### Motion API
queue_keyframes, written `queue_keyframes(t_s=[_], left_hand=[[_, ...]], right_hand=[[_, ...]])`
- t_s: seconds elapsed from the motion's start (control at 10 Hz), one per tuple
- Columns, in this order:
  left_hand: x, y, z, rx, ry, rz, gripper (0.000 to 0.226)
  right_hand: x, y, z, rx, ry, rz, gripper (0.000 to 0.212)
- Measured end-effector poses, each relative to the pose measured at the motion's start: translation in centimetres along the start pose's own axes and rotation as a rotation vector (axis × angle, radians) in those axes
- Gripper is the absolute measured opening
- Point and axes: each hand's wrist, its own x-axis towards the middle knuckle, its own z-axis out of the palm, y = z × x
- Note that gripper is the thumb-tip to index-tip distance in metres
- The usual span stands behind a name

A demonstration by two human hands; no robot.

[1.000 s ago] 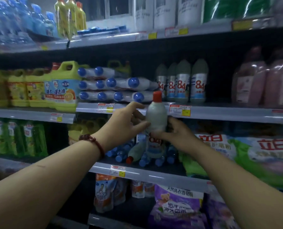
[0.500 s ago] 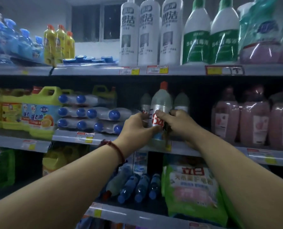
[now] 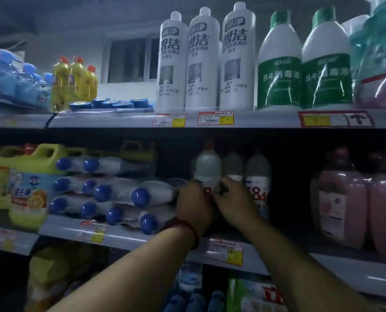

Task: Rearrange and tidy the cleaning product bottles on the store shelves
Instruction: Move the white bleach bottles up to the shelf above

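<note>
Both your hands are on the bottle (image 3: 207, 168): left hand (image 3: 193, 206) wrapped round its left side, right hand (image 3: 235, 204) round its right, each grip closed on the lower body. The bottle is upright at the middle shelf (image 3: 129, 238), red cap up, just left of the two grey-topped bottles (image 3: 246, 172) and right of the blue-capped stack (image 3: 120, 194) lying on its side. Whether its base is fully down I can't tell; your hands hide it. Seat it flat, slide it back level with its neighbours, and turn the label to the front. Mind your left knuckles near that stack, since a nudge could roll it. Let go one hand at a time.
</note>
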Motion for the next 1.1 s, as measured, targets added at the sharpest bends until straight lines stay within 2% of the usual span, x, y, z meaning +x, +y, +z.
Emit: queue_keyframes(t_s=[0.1,0.2,0.4,0.5,0.7,0.9,1.1], left_hand=[[-0.2,-0.3,2.4,0.142,0.023,0.118,0.032],[0.4,-1.0,3.6,0.110,0.023,0.046,0.026],[-0.4,-0.5,3.4,0.079,0.007,0.047,0.027],[-0.7,-0.3,2.9,0.038,0.028,-0.010,0.022],[-0.9,0.2,2.2,0.161,-0.016,-0.064,0.019],[-1.3,0.0,2.3,0.144,-0.019,-0.066,0.022],[-0.1,-0.5,2.8,0.176,-0.157,-0.029,0.025]], right_hand=[[0.2,1.6,0.8,-0.143,0.071,-0.067,0.011],[-0.1,2.0,1.0,-0.334,0.091,-0.077,0.023],[-0.9,1.8,0.1,-0.168,0.051,0.033,0.022],[-0.7,2.1,0.2,-0.058,0.061,0.105,0.018],[-0.2,2.7,0.3,0.171,0.101,0.336,0.014],[-0.3,2.5,0.0,0.305,0.059,0.382,0.013],[0.0,2.8,0.0,0.375,0.014,0.422,0.019]])
